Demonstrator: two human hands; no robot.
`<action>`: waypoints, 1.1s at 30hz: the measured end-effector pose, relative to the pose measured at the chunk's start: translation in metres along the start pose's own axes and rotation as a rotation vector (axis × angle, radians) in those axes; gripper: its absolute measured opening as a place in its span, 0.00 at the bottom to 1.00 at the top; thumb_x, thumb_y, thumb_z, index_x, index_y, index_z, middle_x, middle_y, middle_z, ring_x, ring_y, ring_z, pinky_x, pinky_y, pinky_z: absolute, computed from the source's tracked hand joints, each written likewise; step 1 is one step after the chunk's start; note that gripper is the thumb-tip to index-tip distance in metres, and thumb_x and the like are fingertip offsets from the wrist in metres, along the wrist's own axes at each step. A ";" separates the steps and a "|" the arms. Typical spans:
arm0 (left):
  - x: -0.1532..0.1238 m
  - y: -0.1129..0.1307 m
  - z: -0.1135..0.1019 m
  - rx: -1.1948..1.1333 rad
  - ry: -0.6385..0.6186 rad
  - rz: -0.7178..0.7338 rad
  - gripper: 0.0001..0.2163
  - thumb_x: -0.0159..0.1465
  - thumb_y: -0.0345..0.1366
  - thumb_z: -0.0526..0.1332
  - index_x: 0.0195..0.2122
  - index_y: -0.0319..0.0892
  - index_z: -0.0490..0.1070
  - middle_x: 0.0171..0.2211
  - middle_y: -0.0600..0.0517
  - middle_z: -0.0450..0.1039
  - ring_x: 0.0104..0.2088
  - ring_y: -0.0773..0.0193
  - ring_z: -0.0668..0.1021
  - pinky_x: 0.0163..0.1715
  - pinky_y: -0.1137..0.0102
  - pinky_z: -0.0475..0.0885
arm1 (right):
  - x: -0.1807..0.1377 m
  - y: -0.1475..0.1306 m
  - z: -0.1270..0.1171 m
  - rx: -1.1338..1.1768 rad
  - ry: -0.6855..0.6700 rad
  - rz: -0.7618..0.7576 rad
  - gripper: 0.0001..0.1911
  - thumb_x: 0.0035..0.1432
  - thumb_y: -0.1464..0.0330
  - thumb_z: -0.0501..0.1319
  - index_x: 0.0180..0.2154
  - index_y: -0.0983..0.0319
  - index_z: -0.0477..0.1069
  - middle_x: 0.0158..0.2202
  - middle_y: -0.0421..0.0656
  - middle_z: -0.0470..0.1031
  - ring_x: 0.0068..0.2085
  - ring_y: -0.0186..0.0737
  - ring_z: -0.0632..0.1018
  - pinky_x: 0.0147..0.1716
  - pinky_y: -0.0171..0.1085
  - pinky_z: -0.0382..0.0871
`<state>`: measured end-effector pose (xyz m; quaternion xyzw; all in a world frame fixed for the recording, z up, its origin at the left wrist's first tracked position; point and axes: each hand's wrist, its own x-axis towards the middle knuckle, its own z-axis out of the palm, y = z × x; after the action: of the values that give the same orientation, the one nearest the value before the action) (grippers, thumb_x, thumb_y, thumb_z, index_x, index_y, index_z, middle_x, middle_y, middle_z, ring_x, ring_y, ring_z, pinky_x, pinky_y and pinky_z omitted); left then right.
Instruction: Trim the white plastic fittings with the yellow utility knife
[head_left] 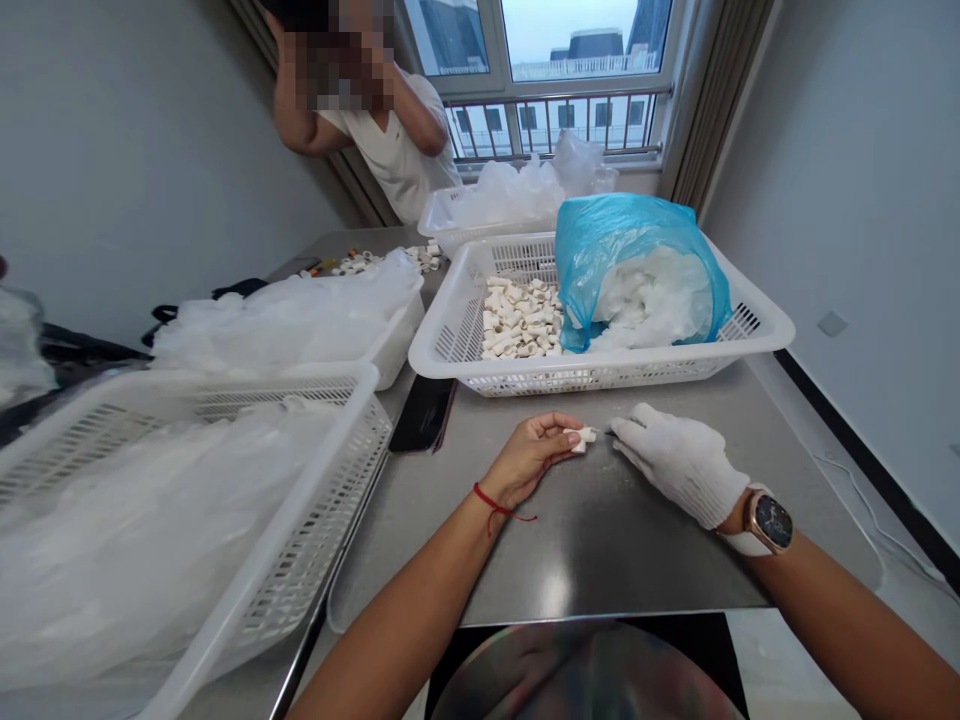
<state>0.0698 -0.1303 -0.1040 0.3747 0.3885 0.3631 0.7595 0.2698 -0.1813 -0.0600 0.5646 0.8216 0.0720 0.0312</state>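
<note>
My left hand [529, 455] is bare, with a red string at the wrist. Thumb and fingers pinch a small white tube fitting [582, 438] just above the metal tabletop. To its right is my right hand [675, 460], in a white knit glove with a watch on the wrist. Its closed fingers hold a thin pointed tool [606, 431] whose tip faces the fitting; most of the tool is hidden, so its kind is unclear. Beyond both hands, a white plastic basket [540, 378] holds many similar white fittings [521, 318] and a blue plastic bag [637, 225] with white fluffy material spilling out.
A dark phone [421, 415] lies left of my hands. White baskets with clear plastic stand on the left, the nearest basket [300, 590] bordering my left arm. More fittings [360, 262] lie on the far table. Another person [405, 140] is near the window.
</note>
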 end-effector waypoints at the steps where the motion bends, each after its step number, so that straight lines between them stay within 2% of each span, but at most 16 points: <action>1: 0.000 0.000 0.000 0.002 0.007 0.014 0.14 0.44 0.33 0.75 0.31 0.35 0.77 0.30 0.49 0.80 0.29 0.70 0.78 0.36 0.75 0.72 | 0.000 0.000 0.000 0.000 -0.004 0.002 0.20 0.70 0.61 0.41 0.44 0.57 0.70 0.37 0.44 0.71 0.28 0.34 0.72 0.22 0.38 0.40; 5: 0.000 0.000 0.002 0.024 0.048 0.072 0.14 0.43 0.33 0.75 0.29 0.35 0.76 0.31 0.49 0.80 0.29 0.70 0.77 0.34 0.75 0.71 | -0.001 0.000 -0.001 0.035 -0.044 -0.041 0.18 0.69 0.59 0.43 0.43 0.55 0.70 0.38 0.42 0.71 0.28 0.35 0.72 0.21 0.38 0.40; 11: -0.001 0.000 0.005 0.090 0.087 0.136 0.13 0.44 0.33 0.75 0.28 0.36 0.75 0.35 0.47 0.80 0.31 0.67 0.78 0.36 0.71 0.72 | -0.001 0.000 -0.002 0.038 -0.029 0.046 0.21 0.70 0.58 0.41 0.46 0.54 0.70 0.39 0.43 0.71 0.26 0.34 0.72 0.21 0.37 0.40; 14: -0.002 0.000 0.005 0.137 0.101 0.182 0.12 0.45 0.34 0.74 0.29 0.37 0.75 0.35 0.47 0.80 0.32 0.67 0.78 0.36 0.72 0.72 | -0.002 0.002 0.000 0.106 -0.052 0.008 0.19 0.69 0.57 0.43 0.45 0.54 0.70 0.39 0.42 0.71 0.27 0.33 0.71 0.21 0.36 0.41; 19: -0.003 0.001 0.004 0.368 0.058 0.205 0.15 0.50 0.34 0.71 0.39 0.39 0.78 0.36 0.47 0.81 0.35 0.63 0.79 0.41 0.68 0.73 | -0.003 0.005 0.001 0.158 -0.033 -0.040 0.19 0.69 0.57 0.44 0.46 0.54 0.70 0.39 0.41 0.71 0.28 0.33 0.72 0.21 0.36 0.43; 25: -0.007 0.002 0.004 0.716 0.034 0.398 0.08 0.54 0.35 0.69 0.36 0.45 0.81 0.35 0.49 0.81 0.39 0.57 0.79 0.44 0.65 0.72 | -0.003 0.003 -0.003 0.086 -0.013 0.004 0.20 0.69 0.58 0.42 0.46 0.54 0.70 0.40 0.42 0.71 0.28 0.33 0.72 0.21 0.36 0.43; 30: -0.012 0.006 0.008 0.771 0.054 0.498 0.07 0.55 0.35 0.69 0.36 0.47 0.81 0.34 0.48 0.80 0.38 0.57 0.79 0.45 0.66 0.70 | -0.004 0.004 -0.003 0.115 -0.041 -0.037 0.18 0.68 0.57 0.44 0.44 0.53 0.69 0.39 0.41 0.71 0.27 0.33 0.72 0.21 0.36 0.42; 33: -0.014 0.007 0.010 0.781 0.046 0.520 0.07 0.56 0.36 0.68 0.37 0.47 0.81 0.36 0.47 0.80 0.39 0.56 0.78 0.47 0.65 0.69 | -0.004 0.004 -0.003 0.100 -0.006 -0.017 0.19 0.69 0.58 0.42 0.44 0.54 0.69 0.39 0.42 0.71 0.28 0.34 0.72 0.21 0.36 0.43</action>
<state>0.0706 -0.1417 -0.0892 0.7090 0.4060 0.3765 0.4367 0.2741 -0.1841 -0.0567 0.5587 0.8289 0.0286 0.0060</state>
